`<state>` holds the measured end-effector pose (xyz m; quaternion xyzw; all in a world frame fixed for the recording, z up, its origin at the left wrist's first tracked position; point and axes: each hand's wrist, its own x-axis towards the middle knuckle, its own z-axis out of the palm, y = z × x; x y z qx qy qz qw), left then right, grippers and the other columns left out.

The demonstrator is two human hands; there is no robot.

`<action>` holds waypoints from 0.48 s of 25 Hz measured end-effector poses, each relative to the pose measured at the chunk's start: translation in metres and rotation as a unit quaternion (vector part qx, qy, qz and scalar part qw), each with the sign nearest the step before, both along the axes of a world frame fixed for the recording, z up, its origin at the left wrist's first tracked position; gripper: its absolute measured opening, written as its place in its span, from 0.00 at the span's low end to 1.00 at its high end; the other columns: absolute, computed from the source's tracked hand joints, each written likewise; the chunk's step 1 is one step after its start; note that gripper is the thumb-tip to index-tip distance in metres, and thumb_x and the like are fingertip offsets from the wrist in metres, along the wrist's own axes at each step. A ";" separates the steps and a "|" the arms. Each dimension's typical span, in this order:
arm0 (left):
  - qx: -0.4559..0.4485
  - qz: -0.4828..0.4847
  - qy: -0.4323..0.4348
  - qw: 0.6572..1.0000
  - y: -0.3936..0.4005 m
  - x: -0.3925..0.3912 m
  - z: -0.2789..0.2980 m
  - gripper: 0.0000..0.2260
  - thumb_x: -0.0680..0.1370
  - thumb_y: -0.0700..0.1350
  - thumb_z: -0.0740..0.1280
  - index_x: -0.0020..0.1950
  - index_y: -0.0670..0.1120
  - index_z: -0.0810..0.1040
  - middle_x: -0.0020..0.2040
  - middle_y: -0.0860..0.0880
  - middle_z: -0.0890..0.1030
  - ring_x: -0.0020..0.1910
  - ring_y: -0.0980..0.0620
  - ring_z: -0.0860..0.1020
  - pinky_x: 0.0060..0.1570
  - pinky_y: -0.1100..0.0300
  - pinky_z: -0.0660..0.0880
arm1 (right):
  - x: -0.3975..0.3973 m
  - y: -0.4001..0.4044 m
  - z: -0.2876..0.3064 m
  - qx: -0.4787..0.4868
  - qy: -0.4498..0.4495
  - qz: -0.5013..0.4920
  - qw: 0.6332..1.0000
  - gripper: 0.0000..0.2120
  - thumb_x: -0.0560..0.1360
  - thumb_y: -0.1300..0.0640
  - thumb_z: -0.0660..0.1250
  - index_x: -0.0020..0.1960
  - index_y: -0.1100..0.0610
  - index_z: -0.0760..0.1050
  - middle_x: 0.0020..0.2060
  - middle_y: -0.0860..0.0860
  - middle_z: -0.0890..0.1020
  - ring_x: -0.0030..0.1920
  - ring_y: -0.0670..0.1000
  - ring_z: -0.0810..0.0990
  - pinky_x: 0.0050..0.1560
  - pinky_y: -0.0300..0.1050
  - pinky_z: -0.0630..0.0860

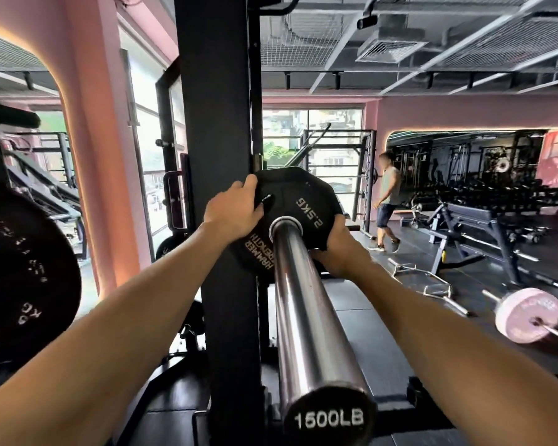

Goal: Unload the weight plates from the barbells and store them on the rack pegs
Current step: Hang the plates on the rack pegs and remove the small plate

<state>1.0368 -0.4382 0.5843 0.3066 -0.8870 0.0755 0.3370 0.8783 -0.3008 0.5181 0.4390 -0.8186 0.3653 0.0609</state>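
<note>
Hands, left point(236, 210) and right point(339, 249), grip plate point(298, 201) on sleeve point(306, 304) pointing at camera.

weight plate point(298, 201) sitting on barbell sleeve point(306, 317) at 12 | rack upright point(219, 156) standing just left, 11 | large plate point(23, 281) hanging at 9 | floor barbell point(529, 317) lying at 3 | person point(388, 204) standing behind, 1

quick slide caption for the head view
Both hands, left and right, grip a small black weight plate on the chrome barbell sleeve beside the rack upright.
</note>
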 end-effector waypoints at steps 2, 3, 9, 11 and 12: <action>-0.028 0.016 -0.026 0.999 -0.003 -0.001 0.004 0.14 0.80 0.51 0.63 0.58 0.44 0.64 0.54 0.41 0.77 0.52 0.36 0.77 0.43 0.48 0.70 | -0.001 -0.008 -0.003 -0.025 0.007 -0.015 1.000 0.31 0.72 0.58 0.69 0.67 0.59 0.55 0.63 0.63 0.72 0.57 0.65 0.77 0.52 0.55 0.75; -0.018 0.022 -0.031 0.999 -0.003 0.000 0.006 0.15 0.79 0.49 0.65 0.58 0.43 0.65 0.53 0.40 0.77 0.52 0.35 0.77 0.43 0.48 0.70 | -0.001 -0.009 -0.003 -0.043 0.003 -0.017 0.999 0.31 0.72 0.61 0.68 0.68 0.59 0.55 0.63 0.63 0.71 0.57 0.66 0.76 0.50 0.53 0.73; 0.185 0.001 0.010 0.983 0.008 0.027 -0.013 0.19 0.73 0.47 0.71 0.58 0.52 0.64 0.42 0.45 0.82 0.31 0.45 0.82 0.40 0.51 0.81 | 0.013 0.012 0.020 -0.098 0.046 0.037 0.993 0.32 0.72 0.67 0.61 0.72 0.54 0.55 0.59 0.61 0.75 0.52 0.62 0.77 0.46 0.49 0.70; 0.197 0.002 0.036 0.980 0.021 0.040 -0.021 0.17 0.71 0.49 0.71 0.55 0.53 0.66 0.41 0.46 0.82 0.32 0.45 0.82 0.42 0.50 0.81 | 0.023 0.027 0.027 -0.076 0.049 0.029 0.995 0.28 0.72 0.66 0.62 0.70 0.57 0.58 0.56 0.60 0.76 0.53 0.63 0.77 0.47 0.49 0.71; 0.190 0.003 0.049 0.981 0.030 0.046 -0.022 0.16 0.70 0.49 0.71 0.53 0.53 0.68 0.43 0.46 0.81 0.38 0.44 0.82 0.45 0.49 0.80 | 0.029 0.037 0.028 -0.059 0.049 0.011 0.997 0.24 0.73 0.65 0.62 0.67 0.59 0.61 0.56 0.61 0.76 0.55 0.63 0.77 0.48 0.49 0.71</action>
